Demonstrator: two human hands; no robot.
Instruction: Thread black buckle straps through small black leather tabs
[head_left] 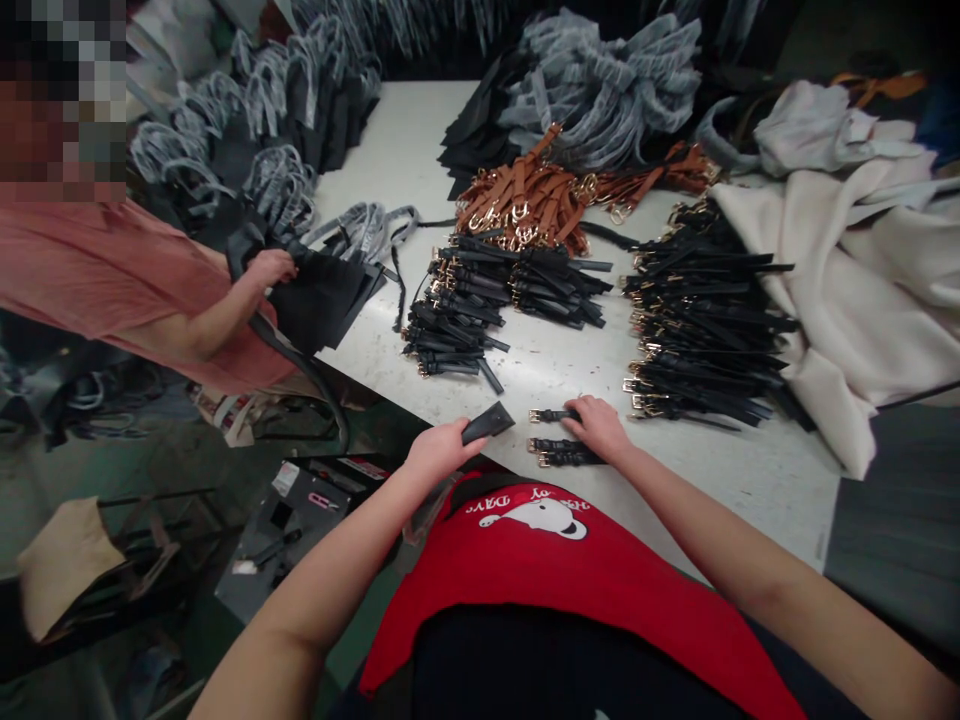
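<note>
My left hand (437, 452) is closed round a flat black leather piece (489, 423), whose wide end points right, above the table's near edge. My right hand (598, 428) has its fingers on a short black buckle strap (551, 415), with the gold buckle sticking out to the left. Just below that strap, more black buckle straps (559, 453) lie side by side, their right ends partly hidden by my right hand. Farther off on the table sits a pile of black straps with gold buckles (457, 310).
On the white table (559, 365) stand a long row of black buckle straps (705, 320), brown straps with gold hooks (525, 195) and plastic-wrapped grey straps (607, 85). Cream cloth (862, 270) drapes the right side. A co-worker's hand (271, 268) holds black pieces at left.
</note>
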